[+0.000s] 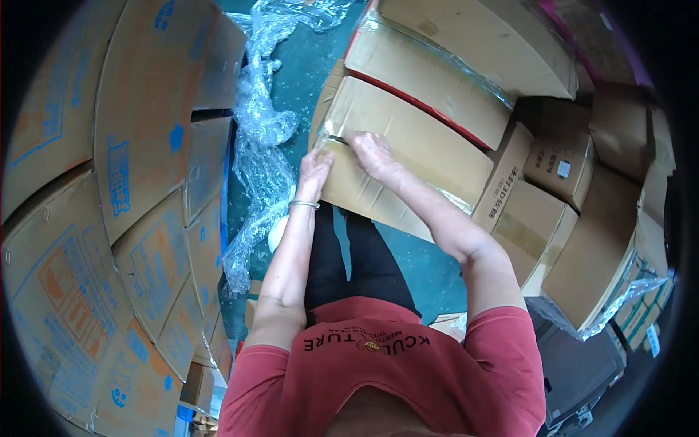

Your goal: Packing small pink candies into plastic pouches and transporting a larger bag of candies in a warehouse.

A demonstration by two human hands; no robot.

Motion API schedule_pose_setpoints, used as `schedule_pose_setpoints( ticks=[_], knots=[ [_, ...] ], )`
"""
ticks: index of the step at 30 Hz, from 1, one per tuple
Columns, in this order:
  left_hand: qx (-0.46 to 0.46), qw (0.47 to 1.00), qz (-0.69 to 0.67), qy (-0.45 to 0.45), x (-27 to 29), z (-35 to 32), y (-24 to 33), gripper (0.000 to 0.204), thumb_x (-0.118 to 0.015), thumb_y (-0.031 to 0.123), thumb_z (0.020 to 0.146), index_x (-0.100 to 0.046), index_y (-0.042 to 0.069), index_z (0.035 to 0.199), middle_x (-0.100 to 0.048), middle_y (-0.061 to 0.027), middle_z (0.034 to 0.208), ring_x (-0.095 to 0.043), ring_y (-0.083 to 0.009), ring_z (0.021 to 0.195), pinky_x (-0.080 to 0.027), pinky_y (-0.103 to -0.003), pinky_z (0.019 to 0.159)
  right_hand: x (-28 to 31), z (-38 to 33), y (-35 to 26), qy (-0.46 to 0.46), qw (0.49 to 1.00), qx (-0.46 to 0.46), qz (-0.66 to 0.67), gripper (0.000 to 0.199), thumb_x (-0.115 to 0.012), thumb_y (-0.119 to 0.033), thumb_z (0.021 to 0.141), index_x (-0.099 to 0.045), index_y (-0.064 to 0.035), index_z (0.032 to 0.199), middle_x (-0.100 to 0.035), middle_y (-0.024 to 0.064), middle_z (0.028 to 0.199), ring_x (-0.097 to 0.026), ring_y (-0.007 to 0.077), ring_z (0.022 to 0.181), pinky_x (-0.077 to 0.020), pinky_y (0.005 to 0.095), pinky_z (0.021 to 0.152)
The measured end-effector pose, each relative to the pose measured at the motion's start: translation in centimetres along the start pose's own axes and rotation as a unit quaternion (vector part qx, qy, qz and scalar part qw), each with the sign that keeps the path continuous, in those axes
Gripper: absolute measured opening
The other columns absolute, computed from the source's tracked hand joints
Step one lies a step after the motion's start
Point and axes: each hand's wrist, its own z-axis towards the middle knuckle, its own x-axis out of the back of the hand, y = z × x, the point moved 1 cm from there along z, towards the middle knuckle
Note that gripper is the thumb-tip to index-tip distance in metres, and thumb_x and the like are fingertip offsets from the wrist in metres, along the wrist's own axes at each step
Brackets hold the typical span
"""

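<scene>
A tan cardboard box point(419, 146) lies in front of me, with a taped seam running across its top. My left hand point(315, 173) is closed on the box's left end, near the tape there. My right hand point(371, 153) is closed above the top face, at the left end of the seam. Out of its fingers sticks a dark, thin tool point(337, 138), its tip at the taped end; too little shows to tell its kind.
Large printed cartons point(145, 131) are stacked along my left. Clear bubble wrap point(258, 138) trails over the green floor point(291, 84). Beyond the box lies a carton with red edging point(429, 87). Several more boxes point(528, 218) pile up on the right, above a dark case point(579, 364).
</scene>
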Motion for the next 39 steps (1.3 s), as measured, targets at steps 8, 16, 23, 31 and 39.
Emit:
schedule_pose_setpoints(
  ticks=[8, 16, 23, 31, 39],
  knots=[
    [-0.069, 0.997, 0.004, -0.035, 2.5, -7.1, 3.3, 0.032, -0.054, 0.027, 0.083, -0.056, -0.001, 0.097, -0.057, -0.0019, 0.091, -0.048, -0.0089, 0.085, -0.036, -0.022, 0.077, 1.3, -9.2, 5.8, -0.033, 0.979, -0.175, 0.103, 0.012, -0.049, -0.010, 0.072, -0.059, -0.0049, 0.077, -0.059, 0.0186, 0.073, -0.059, 0.0321, 0.070, -0.0462, 0.0397, 0.060],
    [-0.099, 0.881, 0.329, -0.325, 7.8, -12.2, 3.9, 0.029, -0.056, 0.031, 0.079, -0.061, 0.003, 0.087, -0.062, -0.0072, 0.088, -0.050, -0.0212, 0.103, -0.036, -0.030, 0.088, 3.2, -24.8, 14.5, -0.046, 0.956, -0.286, -0.040, 0.022, -0.055, -0.021, 0.075, -0.057, -0.0065, 0.091, -0.059, 0.0178, 0.084, -0.057, 0.0325, 0.081, -0.0459, 0.0405, 0.069],
    [-0.196, 0.606, 0.719, -0.278, -0.3, -6.1, 0.7, 0.025, -0.052, 0.020, 0.076, -0.055, 0.006, 0.096, -0.058, -0.0122, 0.094, -0.050, -0.0304, 0.099, -0.036, -0.043, 0.086, -5.0, -22.0, 13.7, 0.059, 0.996, -0.036, -0.053, 0.027, -0.048, -0.011, 0.076, -0.052, -0.0086, 0.103, -0.050, 0.0154, 0.113, -0.057, 0.0348, 0.080, -0.0448, 0.0446, 0.067],
    [-0.384, 0.376, 0.777, -0.328, -9.3, -4.6, 2.5, 0.028, -0.046, 0.020, 0.077, -0.054, 0.009, 0.100, -0.044, -0.0103, 0.112, -0.033, -0.0271, 0.115, -0.026, -0.043, 0.094, -0.2, -19.1, 14.4, 0.042, 0.986, -0.162, -0.008, 0.041, -0.047, -0.001, 0.070, -0.046, -0.0092, 0.110, -0.042, 0.0141, 0.124, -0.054, 0.0318, 0.091, -0.0446, 0.0416, 0.074],
    [-0.378, 0.268, 0.811, -0.357, -11.3, -4.5, 3.4, 0.024, -0.052, 0.019, 0.071, -0.062, 0.011, 0.091, -0.049, -0.0042, 0.101, -0.039, -0.0224, 0.103, -0.030, -0.038, 0.086, -4.2, -22.8, 14.3, 0.000, 0.985, -0.174, 0.018, 0.040, -0.046, -0.002, 0.071, -0.046, -0.0039, 0.110, -0.045, 0.0188, 0.117, -0.048, 0.0305, 0.102, -0.0387, 0.0416, 0.085]
  ],
)
